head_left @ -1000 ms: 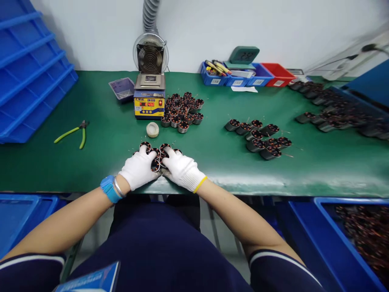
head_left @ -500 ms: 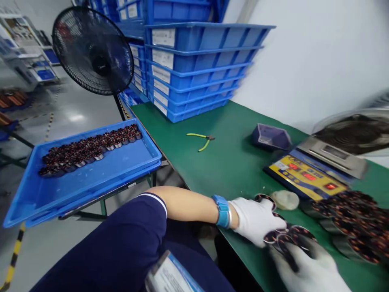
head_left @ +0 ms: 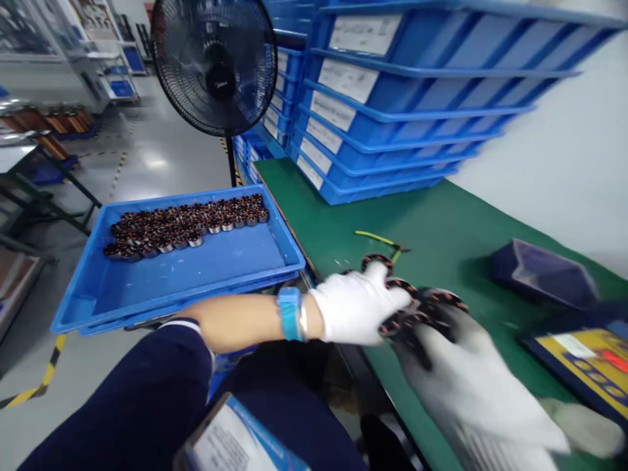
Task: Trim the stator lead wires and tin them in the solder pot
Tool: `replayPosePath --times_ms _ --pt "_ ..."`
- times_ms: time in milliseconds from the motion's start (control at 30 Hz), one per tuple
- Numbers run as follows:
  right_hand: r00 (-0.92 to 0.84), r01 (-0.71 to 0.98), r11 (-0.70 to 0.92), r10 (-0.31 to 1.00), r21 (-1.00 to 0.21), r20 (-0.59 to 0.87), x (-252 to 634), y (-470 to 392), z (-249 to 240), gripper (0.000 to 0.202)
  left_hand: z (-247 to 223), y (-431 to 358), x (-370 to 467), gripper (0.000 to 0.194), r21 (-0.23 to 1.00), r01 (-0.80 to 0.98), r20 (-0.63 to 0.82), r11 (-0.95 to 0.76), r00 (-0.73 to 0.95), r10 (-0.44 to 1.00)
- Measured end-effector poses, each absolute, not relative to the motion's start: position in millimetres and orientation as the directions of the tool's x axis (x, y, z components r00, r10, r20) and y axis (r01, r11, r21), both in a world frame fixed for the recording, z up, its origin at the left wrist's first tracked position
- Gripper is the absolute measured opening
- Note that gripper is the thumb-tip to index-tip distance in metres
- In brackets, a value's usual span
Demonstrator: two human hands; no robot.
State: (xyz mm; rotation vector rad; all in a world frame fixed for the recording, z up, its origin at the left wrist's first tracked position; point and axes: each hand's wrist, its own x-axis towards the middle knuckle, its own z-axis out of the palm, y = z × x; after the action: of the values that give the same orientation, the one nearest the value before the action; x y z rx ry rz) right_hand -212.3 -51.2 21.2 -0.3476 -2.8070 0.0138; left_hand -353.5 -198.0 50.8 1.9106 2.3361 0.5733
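Several dark, ring-shaped motor stators (head_left: 401, 286) with copper windings are bunched between my two white-gloved hands, over the green bench. My left hand (head_left: 360, 306) is closed around the left side of the bunch, and one stator shows above its fingers. My right hand (head_left: 466, 376), in a glove with dark fingertips, grips the right side and is blurred by motion. Fingers hide the lower parts of the stators. To the left, a blue tray (head_left: 230, 255) holds rows of similar stators (head_left: 171, 226) standing upright, with bare tray floor in front of them.
Pliers (head_left: 375, 236) with yellow-green handles lie just beyond the stators on the bench (head_left: 324, 222). A purple bin (head_left: 544, 275) and a digital scale (head_left: 589, 366) stand at right. Stacked blue crates (head_left: 392, 98) rise at the back, beside a black fan (head_left: 216, 72).
Both hands have moved left along the bench with the bunch of stators, away from the scale and closer to the blue tray. The head view has turned too.
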Motion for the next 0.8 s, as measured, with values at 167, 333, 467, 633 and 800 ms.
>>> replayPosePath --times_ms 167,333,467,633,800 --pt "-0.988 0.094 0.995 0.096 -0.022 0.124 -355.3 -128.7 12.9 0.03 35.7 -288.3 -441.8 0.039 0.216 0.756 0.057 0.619 -0.642 0.764" --pt "-0.98 -0.163 0.983 -0.172 -0.087 -0.105 -454.0 -189.9 -30.9 0.033 -17.8 -348.5 -502.8 0.042 0.115 0.569 -0.131 0.814 -0.804 0.58" --pt "-0.96 -0.202 0.972 -0.221 -0.12 -0.171 -495.1 -209.5 -55.8 0.031 -51.9 -360.7 -528.2 0.047 0.067 0.499 -0.193 0.864 -0.843 0.502" --pt "-0.96 -0.222 0.964 -0.243 -0.147 -0.139 -496.9 -195.0 -56.4 0.049 -47.0 -367.3 -534.2 0.066 0.055 0.423 -0.117 0.905 -0.897 0.426" --pt "-0.989 0.066 0.968 0.032 -0.242 -0.141 -486.1 -170.9 -56.7 0.08 -31.5 -389.2 -523.7 0.067 0.04 0.272 -0.154 0.961 -0.949 0.275"
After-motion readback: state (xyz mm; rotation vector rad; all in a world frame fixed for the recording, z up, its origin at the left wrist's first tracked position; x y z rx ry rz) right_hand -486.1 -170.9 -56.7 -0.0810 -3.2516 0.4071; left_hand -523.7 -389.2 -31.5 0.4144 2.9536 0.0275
